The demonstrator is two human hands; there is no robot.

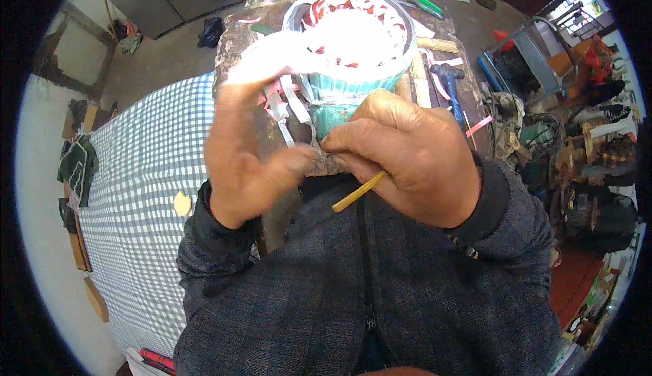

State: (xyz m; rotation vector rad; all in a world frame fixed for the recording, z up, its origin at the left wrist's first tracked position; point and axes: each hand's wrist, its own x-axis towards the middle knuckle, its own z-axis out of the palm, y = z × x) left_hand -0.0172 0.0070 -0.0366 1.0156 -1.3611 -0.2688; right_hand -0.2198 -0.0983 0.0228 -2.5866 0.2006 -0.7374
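Note:
A round teal motor housing [326, 123] stands on the worn bench just beyond my hands. Red-and-white windings [373, 1] ring its inside, and glare washes out the middle. My right hand [414, 152] is closed at the near side of the housing, pinching a thin yellowish bamboo-like strip [358, 192] that sticks out below the fingers. My left hand [238, 152] is at the housing's left, blurred, with thumb and fingers apart and nothing visible between them. Its fingertips fade into the glare. White strips [295, 101] lie between that hand and the housing.
Right of the housing lie a blue hammer [454, 91] and wooden strips [420, 80]. A green-handled tool [426, 5] lies at the back. A checked cloth [149, 152] covers a surface on the left. A metal-framed cart [533, 53] and piled clutter stand at the right.

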